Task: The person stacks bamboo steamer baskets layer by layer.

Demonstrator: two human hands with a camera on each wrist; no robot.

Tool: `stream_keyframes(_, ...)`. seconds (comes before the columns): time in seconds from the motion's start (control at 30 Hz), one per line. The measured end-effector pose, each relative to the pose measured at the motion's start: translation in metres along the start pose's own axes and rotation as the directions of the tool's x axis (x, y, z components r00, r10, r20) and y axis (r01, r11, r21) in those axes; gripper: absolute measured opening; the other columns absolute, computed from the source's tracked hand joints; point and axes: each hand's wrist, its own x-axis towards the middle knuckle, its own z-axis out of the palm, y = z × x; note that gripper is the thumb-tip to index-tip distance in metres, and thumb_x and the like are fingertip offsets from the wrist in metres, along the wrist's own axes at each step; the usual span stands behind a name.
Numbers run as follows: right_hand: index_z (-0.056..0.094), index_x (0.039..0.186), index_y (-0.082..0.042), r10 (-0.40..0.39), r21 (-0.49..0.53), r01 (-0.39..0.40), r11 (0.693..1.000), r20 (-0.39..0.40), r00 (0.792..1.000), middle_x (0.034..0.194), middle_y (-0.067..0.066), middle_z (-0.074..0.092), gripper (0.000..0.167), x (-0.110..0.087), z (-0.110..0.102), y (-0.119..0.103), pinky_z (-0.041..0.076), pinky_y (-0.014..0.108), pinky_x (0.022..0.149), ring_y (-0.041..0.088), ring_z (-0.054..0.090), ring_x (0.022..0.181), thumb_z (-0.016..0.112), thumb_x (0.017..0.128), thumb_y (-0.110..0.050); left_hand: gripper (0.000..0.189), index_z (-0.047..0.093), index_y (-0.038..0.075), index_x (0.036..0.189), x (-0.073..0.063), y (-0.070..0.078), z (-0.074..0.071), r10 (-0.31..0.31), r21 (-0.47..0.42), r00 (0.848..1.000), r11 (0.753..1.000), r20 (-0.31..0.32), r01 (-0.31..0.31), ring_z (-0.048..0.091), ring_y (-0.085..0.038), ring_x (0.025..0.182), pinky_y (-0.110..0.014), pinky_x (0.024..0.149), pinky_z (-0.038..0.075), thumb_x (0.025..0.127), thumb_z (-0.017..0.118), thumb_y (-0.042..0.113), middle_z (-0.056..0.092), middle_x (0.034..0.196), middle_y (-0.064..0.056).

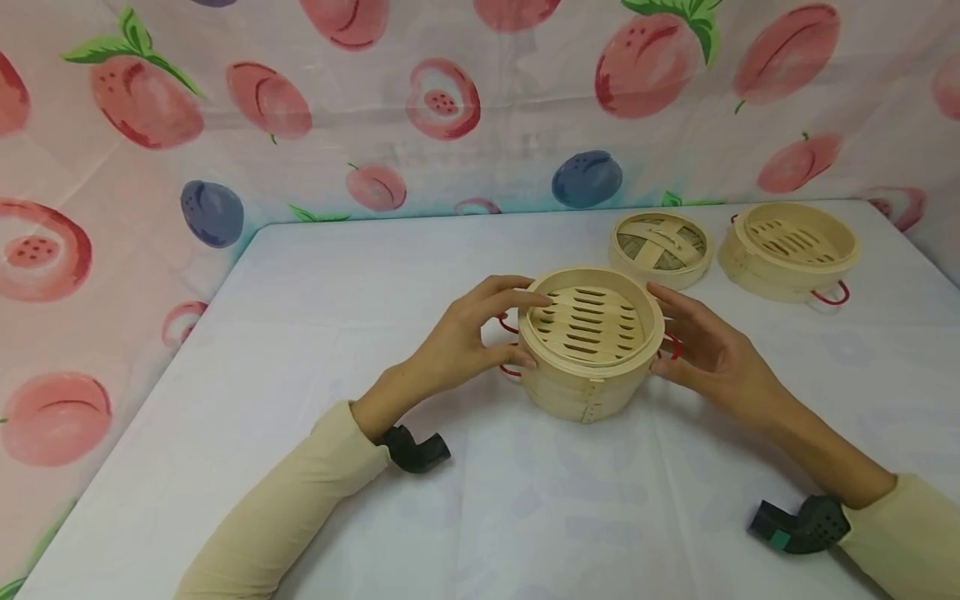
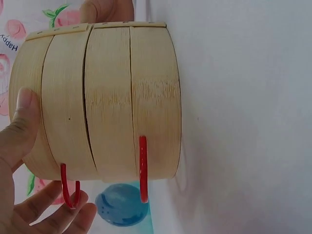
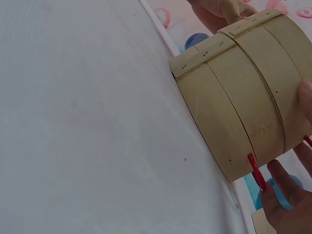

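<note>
Two round bamboo steamer baskets stand stacked on the table. The upper basket (image 1: 582, 367) has a slotted floor and sits on the lower basket (image 1: 573, 402). My left hand (image 1: 467, 332) holds the upper basket from the left, thumb low on its wall and fingers at the rim. From the right, my right hand (image 1: 716, 354) grips the same basket, its thumb against the wall and its fingers toward the back. A red handle (image 2: 143, 168) sticks out from the lower basket in the left wrist view. Both wrist views show the tiers with a thin seam between them.
Behind the stack, on the right, lies a woven bamboo lid (image 1: 660, 248). Beside it stands another slotted steamer basket (image 1: 776, 275) with red handles. A white cloth covers the table (image 1: 360, 283), and a fruit-print curtain (image 1: 517, 100) hangs at its back edge.
</note>
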Motion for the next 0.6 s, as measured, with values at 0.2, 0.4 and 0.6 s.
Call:
stream_keyframes(0.2,0.024,0.150,-0.002,-0.062,0.031,0.062,0.998,0.014,0.998,0.145,0.018,0.037,0.079,0.002,0.000,0.003,0.038,0.023,0.101,0.023,0.037,0.132,0.057,0.083,0.023,0.059,0.061,0.012,0.124,-0.004,0.004,0.004,-0.028,0.007,0.999,1.000,-0.039,0.029,0.051,-0.017,0.116,-0.031,0.081,0.047,0.071,0.085,0.017,0.050,0.132,-0.011)
stream_keyframes(0.4,0.025,0.150,-0.001,-0.105,0.047,0.104,0.994,0.019,0.994,0.148,0.016,0.036,0.077,0.001,0.000,0.004,0.037,0.024,0.101,0.021,0.036,0.133,0.054,0.084,0.024,0.061,0.063,0.009,0.122,-0.007,0.008,0.008,-0.028,0.010,0.995,1.000,-0.096,0.029,0.050,-0.019,0.120,-0.034,0.080,0.048,0.067,0.088,0.017,0.054,0.130,-0.013)
stream_keyframes(0.6,0.025,0.150,-0.001,-0.127,0.053,0.125,0.991,0.028,0.992,0.148,0.013,0.037,0.076,0.000,0.001,0.005,0.038,0.022,0.101,0.019,0.037,0.134,0.054,0.085,0.024,0.062,0.062,0.008,0.123,-0.010,0.009,0.011,-0.018,-0.013,0.992,1.000,-0.128,0.016,0.050,-0.018,0.120,-0.035,0.080,0.048,0.066,0.088,0.016,0.054,0.130,-0.013)
